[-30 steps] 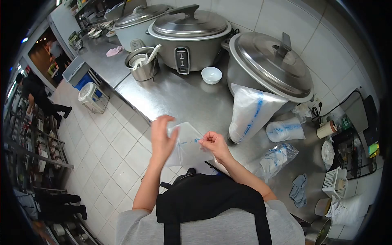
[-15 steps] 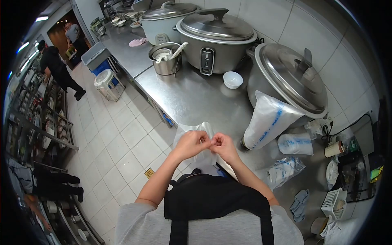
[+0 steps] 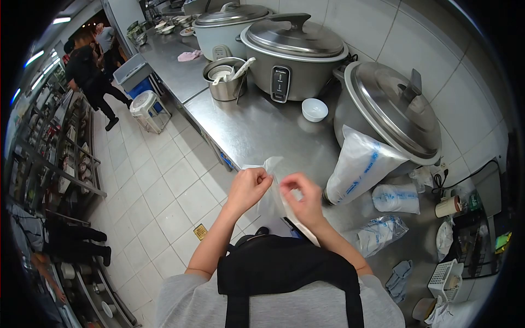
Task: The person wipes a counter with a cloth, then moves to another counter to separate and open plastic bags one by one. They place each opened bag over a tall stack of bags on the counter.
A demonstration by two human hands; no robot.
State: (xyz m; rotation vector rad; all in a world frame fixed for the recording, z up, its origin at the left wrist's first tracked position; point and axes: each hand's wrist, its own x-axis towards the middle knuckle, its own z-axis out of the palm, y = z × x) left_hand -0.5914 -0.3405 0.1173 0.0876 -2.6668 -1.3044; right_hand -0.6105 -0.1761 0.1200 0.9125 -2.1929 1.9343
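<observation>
A thin, translucent plastic bag (image 3: 268, 203) hangs in front of my apron at the counter's edge. My left hand (image 3: 249, 188) is closed, with thumb and fingers pinching the upper part of this bag. To its right, my right hand (image 3: 304, 200) is curled beside the bag, thumb and forefinger brought together in a loop; whatever lies between those fingertips is too small and blurred to make out. A tall white plastic bag with blue print (image 3: 363, 167) leans against a large cooker, just right of my right hand.
On the steel counter (image 3: 262, 128) stand large rice cookers (image 3: 295, 60), a pot with utensils (image 3: 225, 82) and a white bowl (image 3: 314, 110). Packed bags (image 3: 395, 197), a cloth (image 3: 400, 280) and a white basket (image 3: 445, 279) lie rightward. A stool (image 3: 149, 109) and other people (image 3: 90, 76) are at left.
My hands, which met at the fingertips, have drawn apart, the left one moving slightly left and the right one slightly right. A person in the background has shifted.
</observation>
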